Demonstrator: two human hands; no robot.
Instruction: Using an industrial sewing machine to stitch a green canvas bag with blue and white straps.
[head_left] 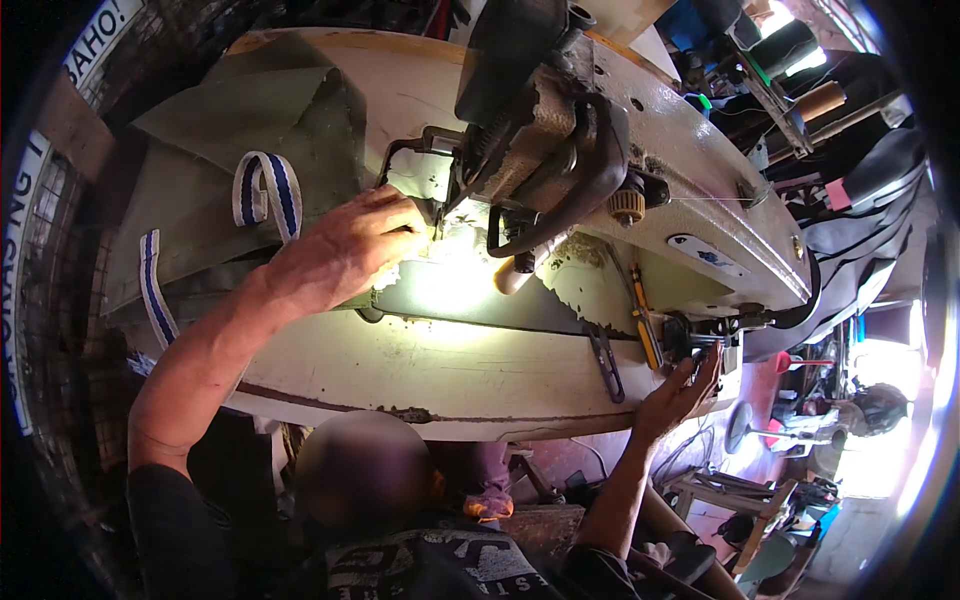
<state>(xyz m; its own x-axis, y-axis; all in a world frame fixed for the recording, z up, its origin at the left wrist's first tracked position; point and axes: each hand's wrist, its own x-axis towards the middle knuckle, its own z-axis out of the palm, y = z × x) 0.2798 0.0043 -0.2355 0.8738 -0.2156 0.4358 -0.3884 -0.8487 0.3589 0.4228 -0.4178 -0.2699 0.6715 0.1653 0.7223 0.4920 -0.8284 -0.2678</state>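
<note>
My left hand (380, 240) is at the needle area of a worn sewing machine (540, 140), under its bright lamp, fingers curled and pinched; what they hold is hidden. Olive fabric (205, 130) lies left of the needle, with looped white-and-blue striped webbing (255, 185) on it and another strand (155, 290) hanging beside. My right hand (680, 395) is at the machine bed's right end, fingers fairly straight, touching a dark metal mechanism (700, 335). Just left of it lie yellow-and-black scissors or pliers (645, 330) and purple-handled snips (607, 365).
The pale table edge (450, 420) runs across below the machine. Thread cones (780, 45), draped black material (865, 230), a fan (880, 405) and a wooden stand (730, 490) crowd the right. A wire grid (70, 250) with signs borders the left.
</note>
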